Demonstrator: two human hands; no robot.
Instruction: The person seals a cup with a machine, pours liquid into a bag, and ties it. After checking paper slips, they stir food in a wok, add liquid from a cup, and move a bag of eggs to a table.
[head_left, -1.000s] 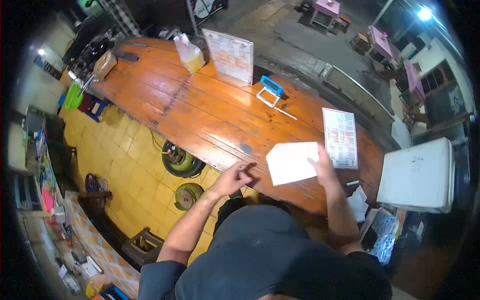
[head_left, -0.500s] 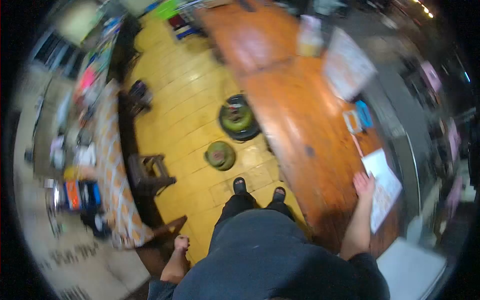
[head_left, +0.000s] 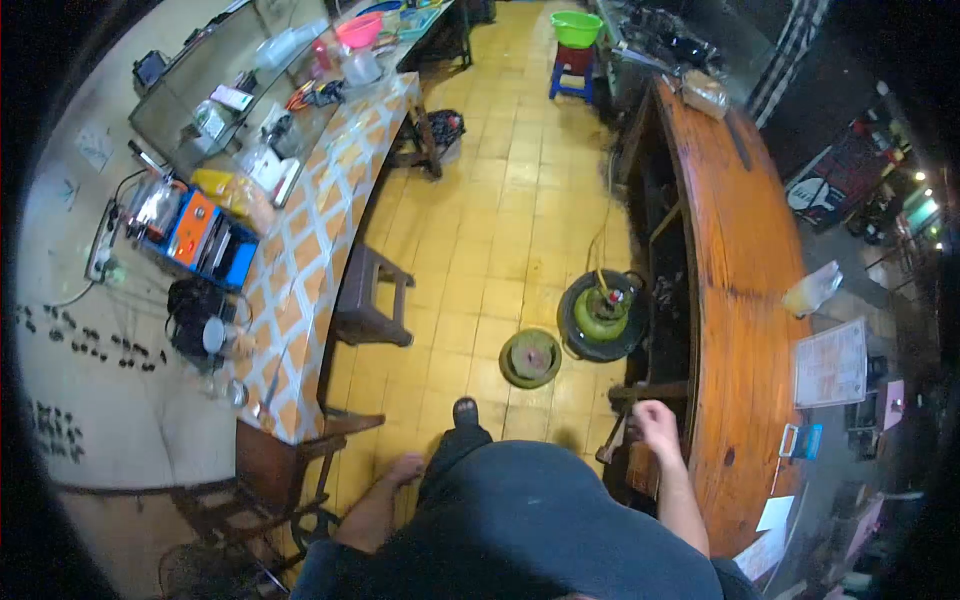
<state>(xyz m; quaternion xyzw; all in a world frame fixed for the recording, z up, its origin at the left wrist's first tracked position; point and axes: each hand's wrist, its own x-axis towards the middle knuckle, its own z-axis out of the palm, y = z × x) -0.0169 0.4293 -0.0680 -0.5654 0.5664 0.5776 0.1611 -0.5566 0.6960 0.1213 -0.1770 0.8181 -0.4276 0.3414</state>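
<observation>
My left hand hangs low beside my body, its fingers loosely bent and nothing visible in them. On the other side, my right hand is in the air by the inner edge of the orange-brown wooden counter. Its fingers are relaxed, apart and without any object. Ahead of my feet a green gas cylinder stands on the yellow tiled floor. Another green gas cylinder, with a regulator and hose on top, sits in a black basin.
At left runs a table with a patterned cloth, holding an orange-and-blue machine. A wooden stool stands beneath its edge. Far ahead, a green basin rests on a stool. Printed sheets line the counter's outer side.
My right hand has come off the counter beside the white paper and moved in to its inner edge. The view has turned, so the aisle now runs straight ahead.
</observation>
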